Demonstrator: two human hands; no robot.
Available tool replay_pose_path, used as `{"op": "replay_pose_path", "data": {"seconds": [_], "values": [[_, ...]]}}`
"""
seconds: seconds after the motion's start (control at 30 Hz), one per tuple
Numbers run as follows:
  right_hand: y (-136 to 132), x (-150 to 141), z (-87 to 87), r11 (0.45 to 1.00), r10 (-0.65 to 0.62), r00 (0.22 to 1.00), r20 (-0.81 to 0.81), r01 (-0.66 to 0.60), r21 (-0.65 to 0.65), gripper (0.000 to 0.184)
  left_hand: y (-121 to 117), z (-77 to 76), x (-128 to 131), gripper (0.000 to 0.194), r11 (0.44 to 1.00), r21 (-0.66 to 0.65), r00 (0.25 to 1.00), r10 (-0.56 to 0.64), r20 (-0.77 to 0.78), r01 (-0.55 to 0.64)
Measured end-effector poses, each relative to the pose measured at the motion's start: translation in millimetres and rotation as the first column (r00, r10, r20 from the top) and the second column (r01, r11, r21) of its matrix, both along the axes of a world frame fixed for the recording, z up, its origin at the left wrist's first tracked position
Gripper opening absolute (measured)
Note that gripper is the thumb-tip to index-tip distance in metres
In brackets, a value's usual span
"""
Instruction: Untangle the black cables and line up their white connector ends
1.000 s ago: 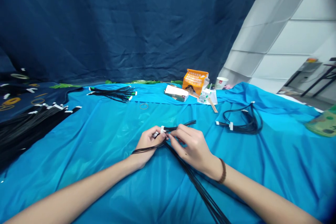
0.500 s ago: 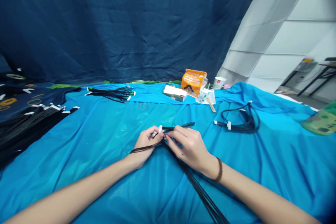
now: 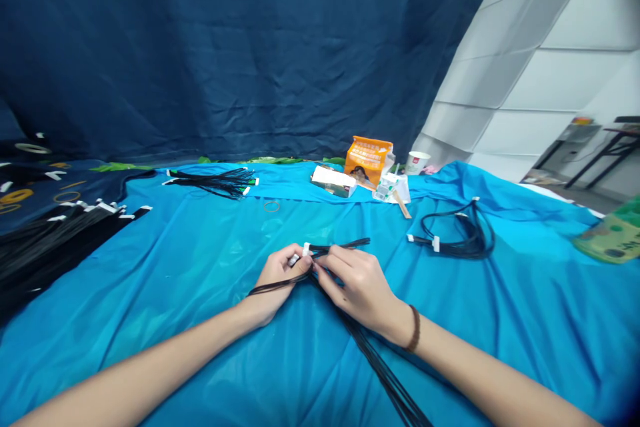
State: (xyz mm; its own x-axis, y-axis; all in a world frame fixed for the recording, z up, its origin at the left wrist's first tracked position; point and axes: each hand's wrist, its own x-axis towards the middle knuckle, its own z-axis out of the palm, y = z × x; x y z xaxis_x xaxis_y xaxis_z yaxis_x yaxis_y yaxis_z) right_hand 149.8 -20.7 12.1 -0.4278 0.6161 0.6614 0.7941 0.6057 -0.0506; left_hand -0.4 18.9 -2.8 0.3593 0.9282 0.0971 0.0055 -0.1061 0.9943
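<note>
Head cam: left hand (image 3: 277, 280) has its grip pinched around a bunch of black cables (image 3: 375, 360), right by a white connector (image 3: 307, 249). Right hand (image 3: 364, 285) is just beside it, grip pinching the same bunch, though the exact bit between those fingertips is too small to make out. The bunch is mid-desk (image 3: 200, 267), on the blue-draped part, strands trailing down to the bottom right. There's also a looped bundle (image 3: 483, 245) off right, a flat bundle (image 3: 215, 181) further back, and a dark pile of cables (image 3: 60, 240) on the left.
</note>
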Motion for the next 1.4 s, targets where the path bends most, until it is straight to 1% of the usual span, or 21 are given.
{"op": "replay_pose_path", "data": {"seconds": [0.2, 0.47, 1.13, 1.4], "values": [[0.8, -0.8, -1.8, 1.000, 0.014, 1.000, 0.013, -0.014, -0.013, 0.020, 0.5, -0.4, -0.4, 0.027, 1.000, 0.001, 0.999, -0.023, -0.022, 0.023], [1.5, -1.1, -3.9, 1.000, 0.007, 1.000, 0.018, -0.007, -0.016, 0.021, 0.8, -1.6, -0.5, 0.028, 1.000, -0.012, 0.999, -0.015, -0.033, 0.015], [2.4, -0.8, -4.2, 1.000, 0.001, 0.999, 0.049, 0.000, -0.012, 0.020, -0.4, 1.0, 0.4, 0.031, 1.000, -0.012, 0.997, -0.001, -0.071, 0.000], [2.7, 0.2, -4.7, 1.000, 0.001, 0.998, 0.063, 0.001, -0.024, 0.021, 0.4, -0.7, 0.2, 0.031, 0.999, -0.035, 0.998, -0.026, -0.053, 0.024]]}}
